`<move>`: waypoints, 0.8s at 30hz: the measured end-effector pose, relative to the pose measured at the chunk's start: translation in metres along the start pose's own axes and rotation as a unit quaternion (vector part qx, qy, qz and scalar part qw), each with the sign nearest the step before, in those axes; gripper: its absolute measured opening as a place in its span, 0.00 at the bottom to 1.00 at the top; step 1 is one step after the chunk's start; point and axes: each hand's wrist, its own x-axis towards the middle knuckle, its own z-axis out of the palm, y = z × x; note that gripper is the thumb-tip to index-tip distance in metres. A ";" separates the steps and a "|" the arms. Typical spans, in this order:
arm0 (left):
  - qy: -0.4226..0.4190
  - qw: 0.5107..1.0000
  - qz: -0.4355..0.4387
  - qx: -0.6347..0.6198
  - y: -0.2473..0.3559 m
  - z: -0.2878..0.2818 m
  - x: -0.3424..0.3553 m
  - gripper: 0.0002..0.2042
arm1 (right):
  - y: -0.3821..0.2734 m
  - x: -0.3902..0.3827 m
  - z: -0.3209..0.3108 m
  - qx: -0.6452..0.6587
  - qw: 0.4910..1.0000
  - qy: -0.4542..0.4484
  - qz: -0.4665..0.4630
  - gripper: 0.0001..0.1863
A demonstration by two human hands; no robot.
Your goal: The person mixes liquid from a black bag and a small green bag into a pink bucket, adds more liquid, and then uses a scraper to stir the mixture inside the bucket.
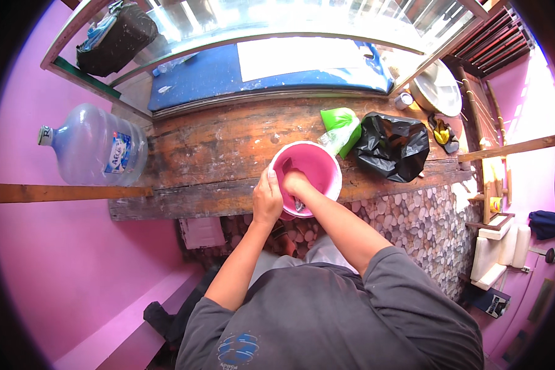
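Pink wall [49, 246] far left, clear jug [95, 151] beside it; mid-frame, the left hand [267, 197] clasps the pink bucket [328, 176] at its rim, the right hand [296, 182] sunk inside, grip hidden. Apparently a reach-in, needing that rim steady; black bag [393, 147] upper right of centre.

There's 1 pink bucket [333, 177], 1 water jug [92, 148] and 1 glossy black bag [393, 147].
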 end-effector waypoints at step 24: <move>0.018 1.000 0.012 0.012 -0.004 -0.003 -0.002 0.22 | 0.004 -0.025 -0.032 0.035 0.986 -0.156 0.041 0.14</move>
